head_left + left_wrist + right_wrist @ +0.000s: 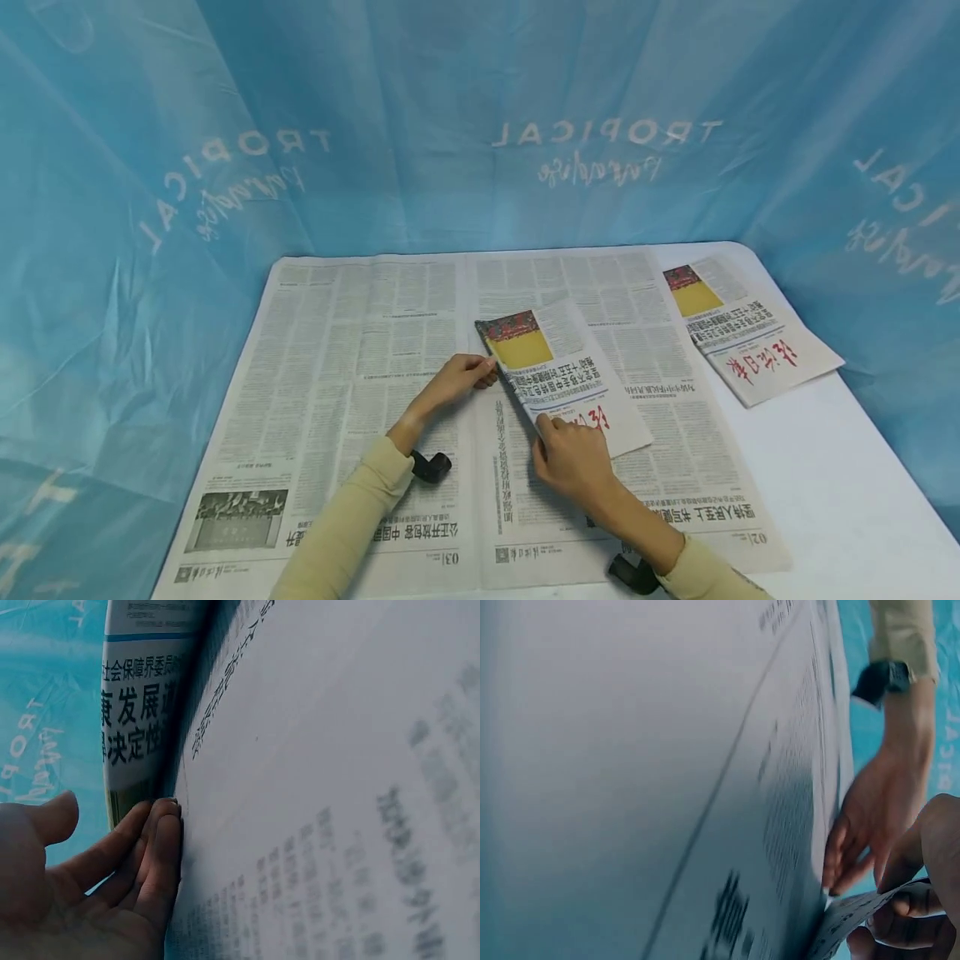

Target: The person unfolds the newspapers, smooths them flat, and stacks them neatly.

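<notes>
A folded newspaper (pixel 558 379) with a red and yellow picture and red title characters lies at a slant on a spread-out newspaper sheet (pixel 390 358). My right hand (pixel 573 458) grips its near left corner; in the right wrist view the thumb and curled fingers pinch the paper edge (pixel 855 919). Along the left edge, the fingertips of my left hand (pixel 468 373) touch the fold. The left wrist view shows those fingers extended against the folded paper (pixel 142 697), with the thumb held apart from it.
Another folded newspaper (pixel 750 333) of the same look lies at the right, partly on the white table (pixel 832 467). Blue curtains (pixel 450 200) with white lettering hang behind and at both sides of the table.
</notes>
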The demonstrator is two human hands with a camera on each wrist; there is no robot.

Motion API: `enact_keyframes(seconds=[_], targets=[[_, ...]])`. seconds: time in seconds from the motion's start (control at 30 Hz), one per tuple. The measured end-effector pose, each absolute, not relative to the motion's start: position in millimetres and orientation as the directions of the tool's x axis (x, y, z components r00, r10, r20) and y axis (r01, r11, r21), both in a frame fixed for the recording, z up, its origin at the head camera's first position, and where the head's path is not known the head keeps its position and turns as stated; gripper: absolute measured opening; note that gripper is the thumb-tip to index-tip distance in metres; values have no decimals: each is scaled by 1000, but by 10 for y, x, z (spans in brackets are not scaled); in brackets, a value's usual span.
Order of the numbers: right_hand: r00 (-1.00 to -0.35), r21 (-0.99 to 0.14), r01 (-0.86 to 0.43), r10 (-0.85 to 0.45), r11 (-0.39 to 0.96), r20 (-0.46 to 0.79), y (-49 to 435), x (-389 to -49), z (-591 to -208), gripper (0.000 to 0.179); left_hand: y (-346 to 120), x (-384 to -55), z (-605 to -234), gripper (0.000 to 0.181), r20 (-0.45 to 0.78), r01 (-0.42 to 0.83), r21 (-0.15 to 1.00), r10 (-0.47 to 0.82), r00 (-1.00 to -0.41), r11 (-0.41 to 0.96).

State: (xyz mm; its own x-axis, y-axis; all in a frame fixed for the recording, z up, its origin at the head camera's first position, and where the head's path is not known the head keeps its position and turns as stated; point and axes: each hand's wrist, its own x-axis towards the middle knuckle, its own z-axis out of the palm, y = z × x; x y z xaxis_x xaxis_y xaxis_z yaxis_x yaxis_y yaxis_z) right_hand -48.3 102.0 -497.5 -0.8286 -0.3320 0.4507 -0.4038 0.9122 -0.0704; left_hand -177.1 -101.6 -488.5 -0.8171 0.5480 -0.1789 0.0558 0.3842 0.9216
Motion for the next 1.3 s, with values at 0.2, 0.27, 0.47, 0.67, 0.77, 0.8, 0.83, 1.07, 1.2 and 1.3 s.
enact_keyframes(seconds=[0.2,0.27,0.47,0.67,0.77,0.8,0.83,1.07,1.2,1.3], targets=[[-810,-64,-437,-362,897,462,844,-440,-5057,20,-954,-1680,-4879,37,-263,-72,870,336,-904,488],[-817,-83,-444,-365,892,447,822,-426,-5072,21,-928,-1651,-4879,33,-280,-100,866,309,-909,490],[-843,-124,-473,-408,872,350,824,-394,-5090,26,-867,-1613,-4900,22,-313,-164,885,293,-903,436],[-855,-186,-515,-485,837,183,971,-387,-5101,30,-848,-1609,-4915,17,-341,-185,874,295,-893,450],[-840,-297,-537,-532,789,106,1077,-450,-5060,27,-859,-1631,-4889,16,-340,-168,860,296,-893,481],[-826,-326,-552,-555,767,93,1117,-481,-5044,25,-868,-1641,-4874,16,-342,-165,856,297,-891,491],[-814,-351,-565,-575,747,84,1158,-514,-5028,24,-879,-1652,-4859,15,-349,-167,851,297,-889,498],[-751,-328,-645,-652,691,103,1446,-712,-5005,52,-1046,-1735,-4730,24,-375,-149,826,332,-865,544],[-768,-277,-631,-632,724,98,1606,-720,-5063,73,-1197,-1753,-4675,49,-413,-159,807,353,-840,568],[-766,-261,-638,-630,724,126,1696,-704,-5110,83,-1340,-1743,-4675,60,-443,-177,799,363,-819,575]])
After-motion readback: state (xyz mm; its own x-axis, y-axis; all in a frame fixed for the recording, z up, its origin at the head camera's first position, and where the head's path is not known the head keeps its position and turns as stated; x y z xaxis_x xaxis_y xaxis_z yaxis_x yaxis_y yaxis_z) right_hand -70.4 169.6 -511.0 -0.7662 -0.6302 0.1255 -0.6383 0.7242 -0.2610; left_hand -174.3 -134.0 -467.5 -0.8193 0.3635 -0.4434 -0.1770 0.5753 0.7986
